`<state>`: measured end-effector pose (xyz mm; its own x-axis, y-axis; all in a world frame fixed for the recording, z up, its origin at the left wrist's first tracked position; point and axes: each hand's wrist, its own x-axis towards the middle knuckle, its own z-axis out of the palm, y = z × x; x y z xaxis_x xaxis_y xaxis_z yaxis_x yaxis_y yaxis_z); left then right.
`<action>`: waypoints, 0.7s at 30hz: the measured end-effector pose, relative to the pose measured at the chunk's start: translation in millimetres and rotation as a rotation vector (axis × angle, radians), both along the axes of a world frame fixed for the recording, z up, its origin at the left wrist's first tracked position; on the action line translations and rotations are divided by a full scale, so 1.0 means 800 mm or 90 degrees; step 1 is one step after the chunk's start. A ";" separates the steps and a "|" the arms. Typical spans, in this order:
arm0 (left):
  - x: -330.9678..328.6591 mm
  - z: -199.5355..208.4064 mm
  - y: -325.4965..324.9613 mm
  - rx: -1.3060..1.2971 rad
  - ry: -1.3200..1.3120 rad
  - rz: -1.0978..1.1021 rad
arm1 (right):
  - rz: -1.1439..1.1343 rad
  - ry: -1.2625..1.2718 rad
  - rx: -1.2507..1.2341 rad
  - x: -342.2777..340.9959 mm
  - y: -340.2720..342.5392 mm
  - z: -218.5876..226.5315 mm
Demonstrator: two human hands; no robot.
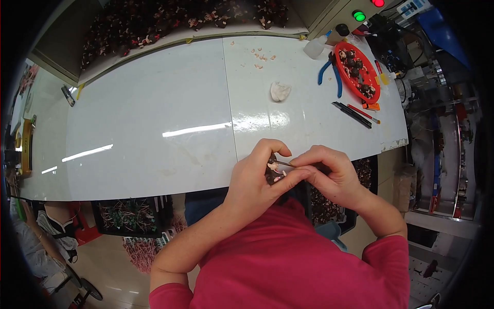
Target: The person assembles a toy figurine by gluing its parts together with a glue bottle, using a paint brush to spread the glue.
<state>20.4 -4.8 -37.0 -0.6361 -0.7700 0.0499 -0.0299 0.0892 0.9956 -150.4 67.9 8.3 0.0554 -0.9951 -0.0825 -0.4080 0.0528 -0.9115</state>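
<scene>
1. Hold the small dark-brown and pale figurine [275, 176] steady in the left hand [249, 174], at the near edge of the glossy white worktop [154, 98]; that grip is closed around the piece.
2. Guide the thin, dark, straight rod [284, 164] with the right hand [334, 175], whose grip is pinched on it (the rod's tip is too small to judge).
3. Brace both hands together; light, controlled pressure should protect small parts.
</scene>
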 end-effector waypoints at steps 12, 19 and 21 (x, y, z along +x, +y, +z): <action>-0.002 0.015 0.015 0.004 0.015 0.034 | -0.076 -0.262 0.187 0.007 0.015 0.010; -0.009 0.028 0.027 -0.046 0.008 -0.010 | -0.057 -0.241 0.205 -0.016 0.021 0.039; -0.009 0.035 0.023 -0.014 0.009 -0.054 | 0.028 0.038 0.055 -0.024 0.013 0.062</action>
